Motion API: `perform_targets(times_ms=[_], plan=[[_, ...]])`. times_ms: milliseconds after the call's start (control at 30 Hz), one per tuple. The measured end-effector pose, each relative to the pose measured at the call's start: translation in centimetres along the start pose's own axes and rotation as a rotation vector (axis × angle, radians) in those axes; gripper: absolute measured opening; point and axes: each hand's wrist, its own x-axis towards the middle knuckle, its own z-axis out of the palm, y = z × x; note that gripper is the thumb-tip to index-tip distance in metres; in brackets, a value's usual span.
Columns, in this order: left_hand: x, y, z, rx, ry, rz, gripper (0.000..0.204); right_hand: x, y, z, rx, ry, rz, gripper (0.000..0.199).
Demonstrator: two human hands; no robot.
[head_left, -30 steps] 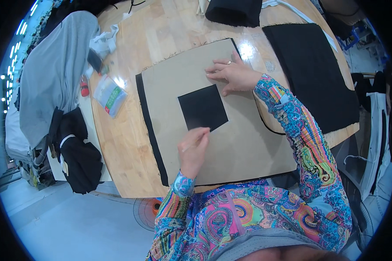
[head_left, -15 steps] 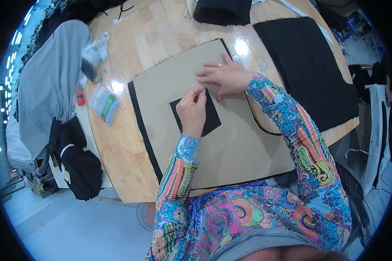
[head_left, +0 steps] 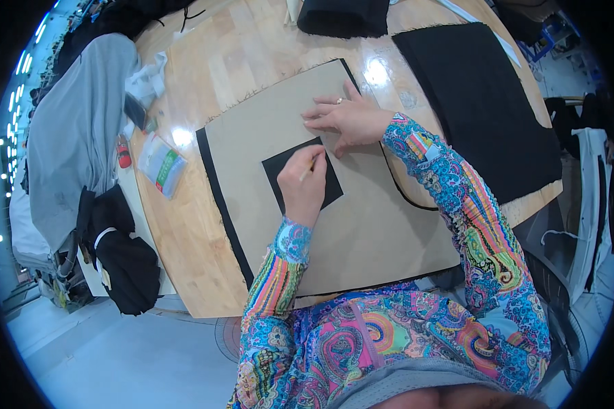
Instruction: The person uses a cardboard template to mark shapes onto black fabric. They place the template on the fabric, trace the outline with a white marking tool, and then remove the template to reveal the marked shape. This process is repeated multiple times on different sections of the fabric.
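Note:
A large tan card template [head_left: 382,232] lies on black cloth [head_left: 220,198], which shows along its sides. Near its middle is a black square [head_left: 333,183], seemingly a cut-out with the cloth showing through. My left hand [head_left: 301,184] is over this square, its fingers pinched on a slim pencil-like stick [head_left: 313,164]. The tip of the stick is hard to make out. Spread flat on the template, just beyond the square's upper right corner, my right hand [head_left: 351,121] presses down with nothing in it.
A black cloth panel [head_left: 481,116] lies on the wooden table [head_left: 184,266] to the right, with folded black cloth [head_left: 342,17] at the far edge. On the left are a plastic packet [head_left: 161,165], a small red object [head_left: 123,151] and grey cloth [head_left: 75,123].
My left hand has shifted slightly toward me, away from the square's upper right corner, with the stick still pinched. My right hand stays in place on the template.

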Motion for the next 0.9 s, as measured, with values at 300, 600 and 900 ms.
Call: perform_targets(times_ms=[300, 600, 900], plan=[[-5.3, 1.8, -2.1, 0.067, -0.182, 0.13, 0.008, 0.0, 0.4, 0.4, 0.014, 0.02, -0.013, 0.08], [-5.9, 2.7, -4.9, 0.008, -0.084, 0.068, 0.007, 0.2, -0.1, 0.2, -0.006, 0.003, -0.016, 0.079], [-11.0, -4.3, -13.9, 0.363, 0.134, -0.394, 0.025, -0.5, 0.7, 2.0, -0.044, 0.12, -0.005, 0.078]])
